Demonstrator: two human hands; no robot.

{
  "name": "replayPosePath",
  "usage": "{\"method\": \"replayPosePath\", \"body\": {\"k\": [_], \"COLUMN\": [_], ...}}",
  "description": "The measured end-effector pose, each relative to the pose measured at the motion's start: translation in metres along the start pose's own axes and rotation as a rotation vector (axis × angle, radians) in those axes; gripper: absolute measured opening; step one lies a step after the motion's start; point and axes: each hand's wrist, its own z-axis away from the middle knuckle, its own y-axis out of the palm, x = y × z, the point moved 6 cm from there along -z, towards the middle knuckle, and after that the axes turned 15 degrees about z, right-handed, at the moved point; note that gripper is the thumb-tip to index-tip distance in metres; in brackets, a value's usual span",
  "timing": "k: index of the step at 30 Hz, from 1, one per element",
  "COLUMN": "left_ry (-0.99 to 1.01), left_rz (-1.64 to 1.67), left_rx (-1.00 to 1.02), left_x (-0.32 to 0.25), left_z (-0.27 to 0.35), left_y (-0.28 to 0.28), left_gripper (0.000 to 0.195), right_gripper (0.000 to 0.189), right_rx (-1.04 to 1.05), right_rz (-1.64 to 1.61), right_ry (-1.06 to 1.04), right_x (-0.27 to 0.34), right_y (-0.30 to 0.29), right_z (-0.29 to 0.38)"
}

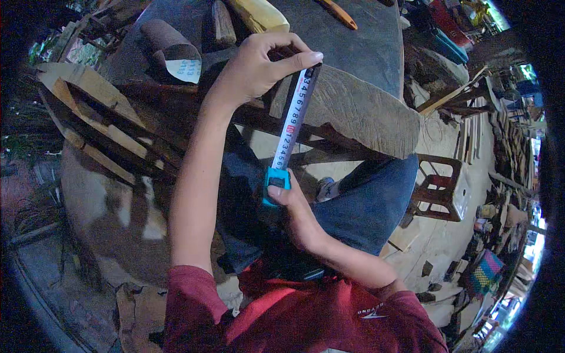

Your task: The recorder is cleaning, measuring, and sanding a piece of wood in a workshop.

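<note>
A measuring tape's blade (293, 119) is drawn out and slants down between my two hands. My left hand (254, 66) is at its upper end, thumb and forefinger meeting at the dark tip. In my right hand (295, 196) sits the turquoise tape case (276, 185), with my thumb on its front. Beside the blade's upper part is a thick weathered wooden board (366, 110) with a curved, rough edge. Whether the blade touches the board cannot be told.
On the dark tabletop (362, 48) lie a curled sandpaper sheet (170, 42), a round wooden piece (224, 26), a pale wooden block (260, 15) and an orange handle (340, 13). Shaped wooden parts (110, 128) stand at left. A plastic stool (441, 187) is on the floor at right.
</note>
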Motion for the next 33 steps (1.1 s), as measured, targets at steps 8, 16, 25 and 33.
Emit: {"method": "replayPosePath", "body": {"k": [8,16,25,33], "left_ry": [0.023,-0.047,-0.066,-0.106], "left_rz": [-0.028,-0.062,-0.007,-0.026], "left_rx": [0.012,0.031,0.010,0.010], "left_x": [-0.002,-0.004,0.004,0.002], "left_z": [-0.001,0.003,0.001,0.003], "left_y": [-0.001,0.000,0.001,0.000], "left_gripper": [0.030,0.030,0.053,0.037], "right_gripper": [0.033,0.050,0.045,0.073], "right_rx": [-0.008,-0.002,-0.034,-0.197], "right_rz": [-0.002,-0.003,0.035,-0.055], "right_ry": [-0.010,0.004,-0.092,0.017], "right_x": [-0.007,-0.012,0.008,0.002], "right_y": [-0.002,-0.005,-0.028,-0.082], "right_z": [-0.002,-0.003,0.018,0.059]}}
